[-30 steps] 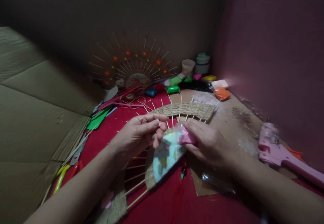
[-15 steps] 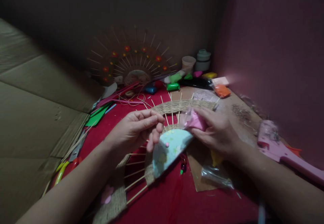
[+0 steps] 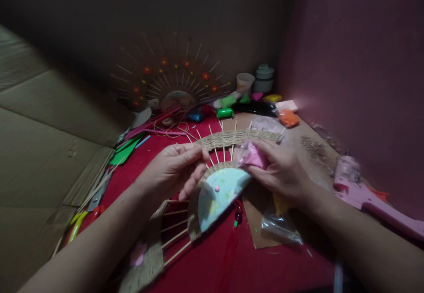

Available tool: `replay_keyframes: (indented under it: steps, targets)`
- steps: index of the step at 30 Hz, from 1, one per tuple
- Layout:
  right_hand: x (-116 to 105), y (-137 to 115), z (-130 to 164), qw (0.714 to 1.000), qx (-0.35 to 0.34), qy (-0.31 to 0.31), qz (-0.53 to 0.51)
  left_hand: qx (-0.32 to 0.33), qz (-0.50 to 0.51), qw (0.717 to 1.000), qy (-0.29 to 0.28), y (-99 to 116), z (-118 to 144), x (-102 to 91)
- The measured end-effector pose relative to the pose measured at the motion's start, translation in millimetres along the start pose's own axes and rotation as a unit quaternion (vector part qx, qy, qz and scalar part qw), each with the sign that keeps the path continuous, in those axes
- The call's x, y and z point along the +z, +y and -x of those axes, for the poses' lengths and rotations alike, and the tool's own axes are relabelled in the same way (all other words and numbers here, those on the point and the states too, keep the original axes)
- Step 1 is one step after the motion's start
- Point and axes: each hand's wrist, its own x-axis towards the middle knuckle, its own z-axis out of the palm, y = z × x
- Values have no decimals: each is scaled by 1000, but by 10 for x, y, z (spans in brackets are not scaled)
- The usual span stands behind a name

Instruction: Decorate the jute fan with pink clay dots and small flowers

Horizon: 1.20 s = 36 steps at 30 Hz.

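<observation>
While right hand pinches pink clay bag, left hand touching woven fan

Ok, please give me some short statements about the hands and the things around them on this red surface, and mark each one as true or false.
1. The right hand holds a pink lump in clear plastic. True.
2. The left hand holds scissors. False: it rests on the woven fan frame, with no tool in it.
3. A small pink dot sits on the pale blue half-disc. True.
4. The pink glue gun lies to the left of both hands. False: it lies to the right.
5. A finished fan with red flowers stands at the back. True.
</observation>
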Motion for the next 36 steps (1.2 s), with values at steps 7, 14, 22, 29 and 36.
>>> replay_keyframes:
  steps: [7, 14, 22, 29, 36]
  targets:
    - [-24, 0, 1, 1000, 8, -10, 2, 56, -26, 997, 54, 70, 2, -59]
    - [-56, -45, -22, 999, 42, 3, -18, 61, -247, 962, 98, 14, 42, 12]
    - [-61, -53, -31, 999, 45, -7, -14, 199, -584, 785, 52, -181, -12, 38]
    - [-41, -27, -24, 1000, 24, 0, -14, 262, -670, 694, 19, -287, -26, -37]
    - [-30, -32, -18, 999, 33, -9, -24, 235, -681, 693, -39, -316, -45, -9]
